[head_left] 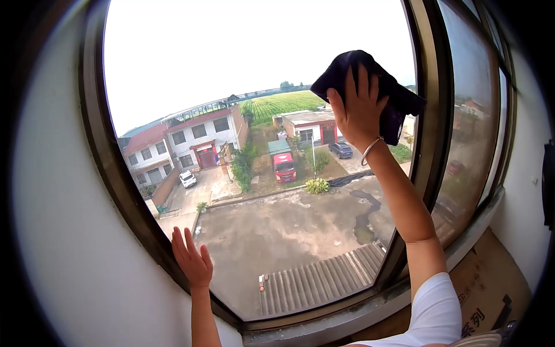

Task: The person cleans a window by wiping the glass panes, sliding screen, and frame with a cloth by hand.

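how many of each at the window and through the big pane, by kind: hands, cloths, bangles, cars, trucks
Hands: 2 (left hand, right hand)
Cloths: 1 (dark cloth)
Bangles: 1 (bangle)
Cars: 2 (white car, blue car)
Trucks: 1 (red truck)
Total: 7

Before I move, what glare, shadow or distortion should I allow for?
All in the head view: sky blown out to white; window frame bowed by lens distortion, corners black; dark cloth near-black, folds hard to read; side pane hazy.
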### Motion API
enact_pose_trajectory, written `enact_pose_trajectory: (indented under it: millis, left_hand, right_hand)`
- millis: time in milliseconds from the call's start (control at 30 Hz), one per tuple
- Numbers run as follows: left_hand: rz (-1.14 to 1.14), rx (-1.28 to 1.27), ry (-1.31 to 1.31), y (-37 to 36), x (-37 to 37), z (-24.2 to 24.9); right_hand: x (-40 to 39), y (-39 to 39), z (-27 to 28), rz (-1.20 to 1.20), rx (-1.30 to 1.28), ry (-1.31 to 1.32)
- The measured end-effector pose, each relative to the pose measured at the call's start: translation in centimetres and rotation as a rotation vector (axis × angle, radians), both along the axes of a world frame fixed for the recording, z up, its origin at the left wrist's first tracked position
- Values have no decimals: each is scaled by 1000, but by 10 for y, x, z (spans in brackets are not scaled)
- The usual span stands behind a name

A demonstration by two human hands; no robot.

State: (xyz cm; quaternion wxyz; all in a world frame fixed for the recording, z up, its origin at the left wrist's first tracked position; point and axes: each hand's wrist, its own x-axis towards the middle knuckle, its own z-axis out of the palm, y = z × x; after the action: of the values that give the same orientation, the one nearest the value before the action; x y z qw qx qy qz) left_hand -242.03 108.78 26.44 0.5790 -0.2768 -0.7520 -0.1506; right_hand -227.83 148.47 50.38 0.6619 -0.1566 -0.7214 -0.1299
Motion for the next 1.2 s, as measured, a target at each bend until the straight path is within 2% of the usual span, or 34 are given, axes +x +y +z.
enact_pose_trajectory:
  millis: [33,167,300,400,433,467,500,567,600,633,667,700,733,767,800,867,933,967,1000,1033,1100,1133,1167,1200]
  left_hand:
    - [-4,12,36,2,-7,-3]
    - [24,21,97,4,-25,-12]
    - [24,27,127,-1,-35,-21]
    - [25,44,152,2,-32,-14]
    - [29,37,147,2,-31,-12]
    - [35,34,145,2,-31,-9]
    - [29,35,145,3,-31,-9]
    - [33,28,159,0,-34,-14]
    - [33,32,162,0,-35,-15]
    - [27,36,152,0,-35,-16]
    - [22,41,140,1,-35,-17]
    - [24,47,140,2,-35,-17]
    - [28,51,140,4,-33,-16]
    - [25,53,138,4,-33,-16]
    - [21,56,137,4,-33,-16]
    - [28,70,146,5,-32,-11]
    - [34,76,158,10,-31,-12]
    - [39,65,153,9,-30,-13]
    - [57,63,149,7,-31,-14]
    - [44,54,138,7,-31,-16]
    - [67,73,131,8,-31,-17]
    - [57,67,112,7,-30,-18]
    - [34,73,117,7,-31,-17]
    - [61,83,114,5,-32,-16]
  right_hand:
    - [-17,-14,8,-18,48,69]
    - [-77,-130,61,229,403,128]
    - [-145,-238,84,480,603,43]
    - [-171,-265,102,531,718,48]
    - [-171,-259,116,533,703,-26]
    - [-147,-235,129,207,900,-86]
    - [-132,-218,138,141,803,50]
    - [-113,-164,171,37,750,156]
    - [-73,-136,193,338,450,-162]
    - [-50,-102,203,303,380,-132]
    - [-60,-51,219,99,676,185]
    - [-50,9,234,-68,654,224]
    - [-15,36,229,-309,397,62]
    - [-2,51,214,119,143,367]
    - [25,84,223,109,-48,201]
    - [40,76,199,224,-144,453]
    - [39,110,232,-32,-22,315]
    - [-6,141,247,262,196,591]
    - [8,56,225,39,110,335]
    - [6,4,228,73,40,158]
    - [-53,-62,232,-28,298,309]
    - [-67,-97,244,48,264,136]
    - [-94,-133,245,68,359,153]
    - [-99,-178,240,150,368,36]
